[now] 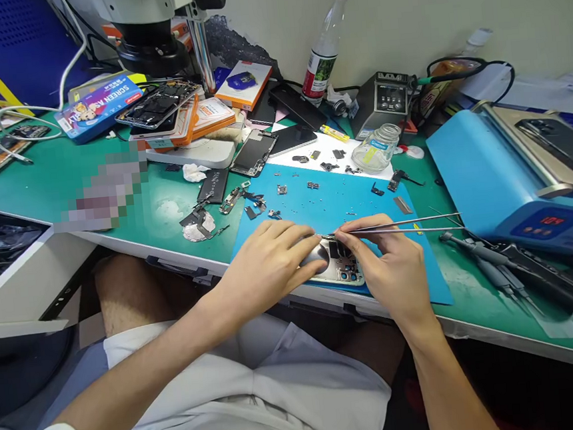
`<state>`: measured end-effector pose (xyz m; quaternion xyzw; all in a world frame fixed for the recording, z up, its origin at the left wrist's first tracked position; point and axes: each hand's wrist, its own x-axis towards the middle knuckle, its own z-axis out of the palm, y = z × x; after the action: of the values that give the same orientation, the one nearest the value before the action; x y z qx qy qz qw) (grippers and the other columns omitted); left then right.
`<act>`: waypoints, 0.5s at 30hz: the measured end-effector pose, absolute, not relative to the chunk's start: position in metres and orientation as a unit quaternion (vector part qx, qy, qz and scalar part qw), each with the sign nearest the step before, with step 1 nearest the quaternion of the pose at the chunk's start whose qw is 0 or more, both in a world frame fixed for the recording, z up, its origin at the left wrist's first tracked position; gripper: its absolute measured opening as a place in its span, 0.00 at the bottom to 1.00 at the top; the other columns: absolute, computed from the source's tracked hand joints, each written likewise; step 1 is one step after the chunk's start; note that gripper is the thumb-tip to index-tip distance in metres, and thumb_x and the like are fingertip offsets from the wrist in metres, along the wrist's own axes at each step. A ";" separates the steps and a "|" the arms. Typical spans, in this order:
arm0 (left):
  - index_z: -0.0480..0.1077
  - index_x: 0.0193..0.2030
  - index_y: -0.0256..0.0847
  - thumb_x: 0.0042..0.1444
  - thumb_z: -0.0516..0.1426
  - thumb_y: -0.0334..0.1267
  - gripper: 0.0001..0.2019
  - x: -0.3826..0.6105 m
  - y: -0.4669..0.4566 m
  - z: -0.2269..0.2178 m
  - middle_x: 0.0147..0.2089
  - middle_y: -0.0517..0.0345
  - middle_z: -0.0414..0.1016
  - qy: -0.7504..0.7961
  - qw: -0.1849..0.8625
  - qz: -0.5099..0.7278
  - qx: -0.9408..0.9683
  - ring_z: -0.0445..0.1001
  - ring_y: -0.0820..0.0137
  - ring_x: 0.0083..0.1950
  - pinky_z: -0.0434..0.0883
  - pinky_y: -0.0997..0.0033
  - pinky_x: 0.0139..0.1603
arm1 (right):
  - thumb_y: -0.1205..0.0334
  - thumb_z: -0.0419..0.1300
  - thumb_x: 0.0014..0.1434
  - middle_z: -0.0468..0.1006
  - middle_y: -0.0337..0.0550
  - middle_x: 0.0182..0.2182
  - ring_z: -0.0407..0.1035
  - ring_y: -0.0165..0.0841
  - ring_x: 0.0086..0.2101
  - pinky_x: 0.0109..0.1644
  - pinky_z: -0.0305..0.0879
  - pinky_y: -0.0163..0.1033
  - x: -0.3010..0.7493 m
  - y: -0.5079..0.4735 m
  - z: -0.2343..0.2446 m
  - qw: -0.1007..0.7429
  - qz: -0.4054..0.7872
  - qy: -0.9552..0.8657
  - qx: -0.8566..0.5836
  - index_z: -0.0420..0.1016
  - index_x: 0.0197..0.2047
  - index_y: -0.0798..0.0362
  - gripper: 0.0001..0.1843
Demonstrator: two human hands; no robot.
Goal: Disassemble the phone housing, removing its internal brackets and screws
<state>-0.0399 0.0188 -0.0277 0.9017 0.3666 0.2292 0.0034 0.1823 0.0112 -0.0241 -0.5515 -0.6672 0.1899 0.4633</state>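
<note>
An opened phone housing (348, 274) lies at the front edge of the blue mat, with camera lenses and inner parts showing at its right end. My left hand (275, 259) reaches over its left part, fingers curled at the far edge and thumb across the housing, gripping it. My right hand (394, 266) is closed around metal tweezers (418, 223), whose two thin arms stick out rightward, slightly apart. The right thumb and index finger meet at the housing's far edge, close to my left fingertips. Whether they also pinch a small part there is hidden.
The blue mat (295, 204) carries screws and small parts. A glass jar (377, 148) and bottle (322, 44) stand behind. On the right are a blue heating station (494, 177) and screwdrivers (491, 264). Phones and boxes (245, 85) crowd the back left, under a microscope (150, 33). A drawer (30, 271) juts out.
</note>
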 end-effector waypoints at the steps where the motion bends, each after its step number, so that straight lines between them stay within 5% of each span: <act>1: 0.76 0.64 0.39 0.80 0.54 0.49 0.19 -0.040 0.019 -0.029 0.62 0.49 0.82 0.372 0.006 0.240 0.897 0.77 0.60 0.59 0.70 0.58 0.60 | 0.57 0.70 0.69 0.85 0.39 0.39 0.82 0.37 0.39 0.46 0.79 0.42 0.182 0.012 -0.024 0.464 0.195 -0.665 -0.552 0.83 0.42 0.47 0.05; 9: 0.74 0.67 0.39 0.81 0.51 0.48 0.20 -0.036 0.016 -0.022 0.60 0.45 0.81 0.353 -0.051 0.169 0.919 0.79 0.57 0.55 0.72 0.56 0.53 | 0.55 0.69 0.69 0.86 0.41 0.38 0.83 0.38 0.39 0.45 0.82 0.41 0.184 0.015 -0.023 0.464 0.204 -0.654 -0.561 0.82 0.41 0.48 0.07; 15: 0.78 0.63 0.38 0.82 0.52 0.44 0.18 -0.041 0.014 -0.035 0.63 0.46 0.83 0.354 -0.037 0.256 0.899 0.81 0.61 0.59 0.75 0.59 0.59 | 0.55 0.68 0.69 0.86 0.40 0.37 0.82 0.39 0.38 0.45 0.79 0.44 0.182 0.013 -0.023 0.436 0.190 -0.685 -0.551 0.83 0.39 0.46 0.07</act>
<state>-0.0406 0.0139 -0.0347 0.8986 0.3542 0.2563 -0.0370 0.1822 0.0128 -0.0229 -0.5515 -0.6853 0.1902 0.4360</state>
